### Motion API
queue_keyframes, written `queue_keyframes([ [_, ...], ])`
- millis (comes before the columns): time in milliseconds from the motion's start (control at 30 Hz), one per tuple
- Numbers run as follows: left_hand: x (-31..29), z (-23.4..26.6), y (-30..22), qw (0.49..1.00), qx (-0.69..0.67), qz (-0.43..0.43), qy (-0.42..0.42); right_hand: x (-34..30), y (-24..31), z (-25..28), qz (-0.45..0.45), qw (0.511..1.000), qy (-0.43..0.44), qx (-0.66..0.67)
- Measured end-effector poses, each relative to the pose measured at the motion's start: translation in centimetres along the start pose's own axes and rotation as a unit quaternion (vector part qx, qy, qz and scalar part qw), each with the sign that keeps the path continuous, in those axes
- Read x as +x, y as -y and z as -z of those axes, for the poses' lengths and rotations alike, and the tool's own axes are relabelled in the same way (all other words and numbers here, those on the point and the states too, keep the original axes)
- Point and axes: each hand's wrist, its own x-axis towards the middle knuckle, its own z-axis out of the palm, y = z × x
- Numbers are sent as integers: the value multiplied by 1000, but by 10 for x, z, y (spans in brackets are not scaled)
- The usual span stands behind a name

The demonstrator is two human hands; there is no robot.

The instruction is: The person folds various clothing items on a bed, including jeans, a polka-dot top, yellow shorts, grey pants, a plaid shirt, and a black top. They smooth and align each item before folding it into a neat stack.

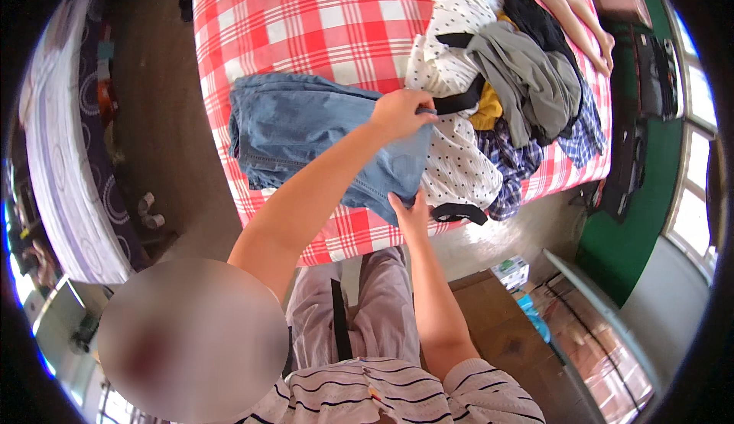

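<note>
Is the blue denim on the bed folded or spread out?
Folded, at least partly: the blue denim garment shows stacked edges at its left end. The number of folds I cannot tell.

Left arm [312, 185] reaches diagonally forward and across to the right, the left hand [401, 114] farther out, fingers [424, 103] curled in a pinch! And the right arm [434, 282] runs nearly straight ahead, leaning inward, right hand [412, 211] closer in, thumb [394, 199] pointing forward, some fingers hidden.

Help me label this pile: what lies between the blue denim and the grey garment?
In the head view, white dotted cloth, a black band and yellow cloth lie between the blue denim and grey garment.
</note>
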Motion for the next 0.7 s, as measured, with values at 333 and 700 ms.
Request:
queue_keyframes([
  [333,38,-57,12,988,154,5,29,-27,-74,-6,-117,991,14,56],
  [700,-157,-86,80,928,333,153,-70,59,-59,8,-214,945,142,204],
])
